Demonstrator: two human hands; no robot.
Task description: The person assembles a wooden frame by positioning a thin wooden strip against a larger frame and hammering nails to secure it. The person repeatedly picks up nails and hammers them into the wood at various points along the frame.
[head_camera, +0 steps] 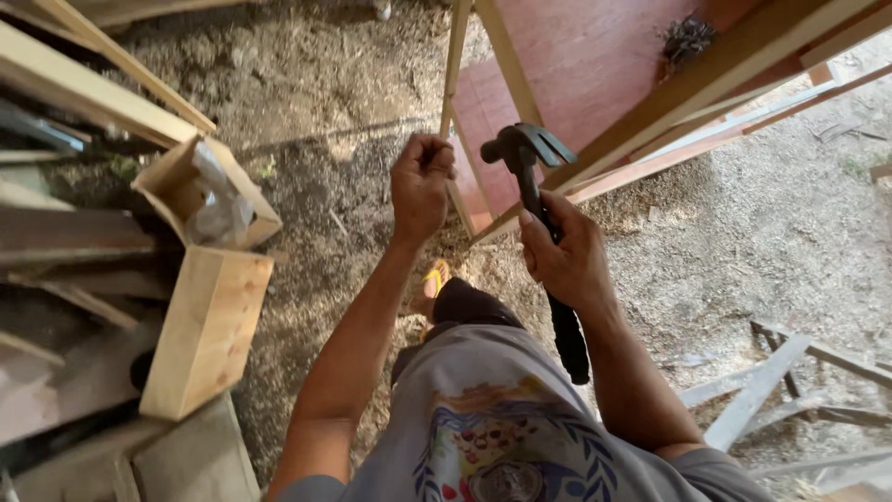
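My right hand [565, 255] grips the black handle of a claw hammer [526, 153], whose dark head is raised beside a pale wooden batten [688, 88]. That batten belongs to a frame with a reddish-brown plywood panel [595, 56]. My left hand [421, 184] is closed into a fist just left of the hammer head, near a thin upright wooden strip [455, 65]. Whether the fist pinches something small cannot be seen. My grey printed shirt [483, 418] and a foot in a yellow sandal [434, 279] show below.
Sawdust-covered ground [316, 121] lies underneath. On the left stand an open wooden box with a plastic bag [206, 191], a plain wooden block [206, 330] and stacked planks [65, 242]. Grey scrap timber [771, 381] lies at lower right.
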